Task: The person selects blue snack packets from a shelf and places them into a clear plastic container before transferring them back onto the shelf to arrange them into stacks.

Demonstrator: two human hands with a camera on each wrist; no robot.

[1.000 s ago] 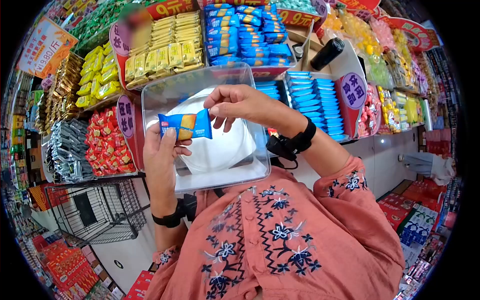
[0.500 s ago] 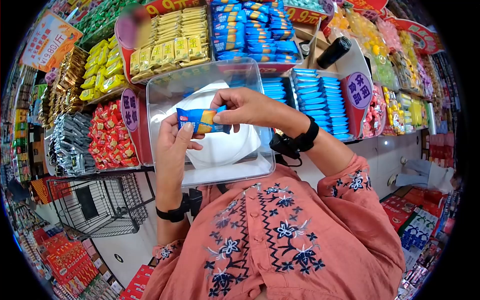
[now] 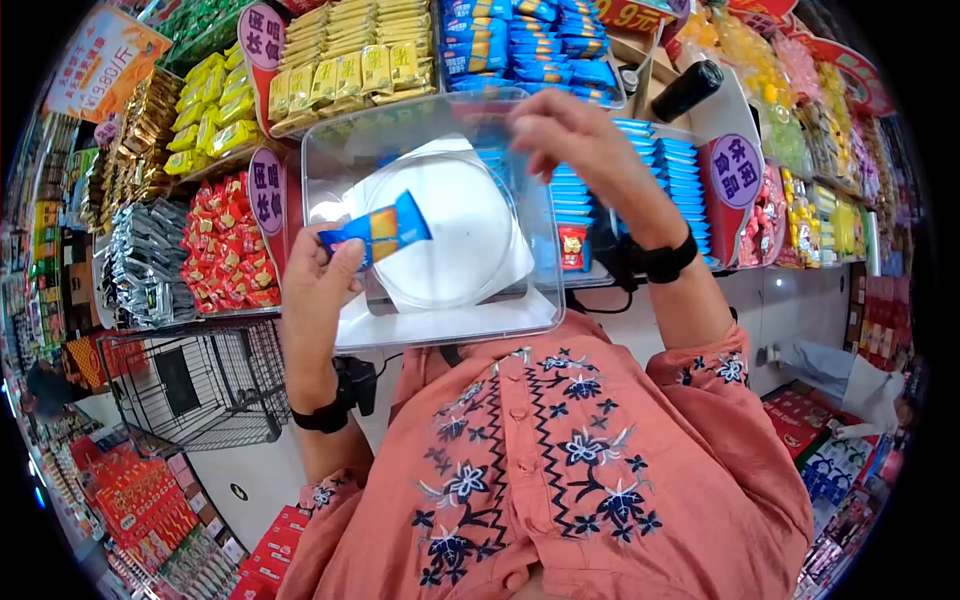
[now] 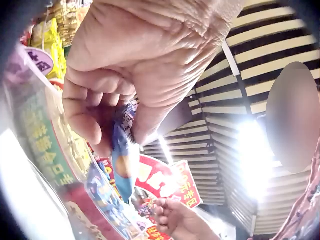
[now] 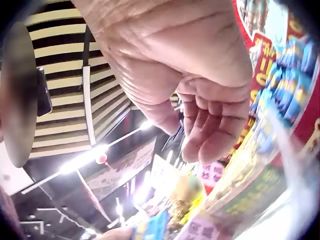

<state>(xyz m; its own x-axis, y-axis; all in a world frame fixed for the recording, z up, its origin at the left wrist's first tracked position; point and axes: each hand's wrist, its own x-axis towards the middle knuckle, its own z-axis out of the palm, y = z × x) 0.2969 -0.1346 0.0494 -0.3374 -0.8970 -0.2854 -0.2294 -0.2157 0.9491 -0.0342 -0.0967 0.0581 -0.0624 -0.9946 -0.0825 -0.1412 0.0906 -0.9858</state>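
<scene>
My left hand [image 3: 312, 295] pinches one end of a blue biscuit packet [image 3: 388, 230] between thumb and fingers. The packet, printed with a golden biscuit, tilts upward over a clear plastic bin [image 3: 440, 337]. Seen from the left wrist, the packet [image 4: 124, 162] hangs down from the fingertips. Nothing is held in my right hand [image 3: 572, 140], which is raised at the bin's right rim, slightly blurred. Its fingers [image 5: 212, 132] are loosely bent in the right wrist view. A white sheet with a round shape [image 3: 455, 235] lies in the bin.
Behind the bin are trays of yellow packets [image 3: 350, 75] and blue biscuit packets [image 3: 480, 40]. More blue packets [image 3: 680, 190] stand to the right, by a black cylinder [image 3: 688, 92]. Red packets [image 3: 230, 245] fill a tray at left, above a wire shopping cart [image 3: 215, 385].
My right hand has let go of the packet's right end and moved up and right. The left hand keeps the packet and has moved slightly left, tilting it upward.
</scene>
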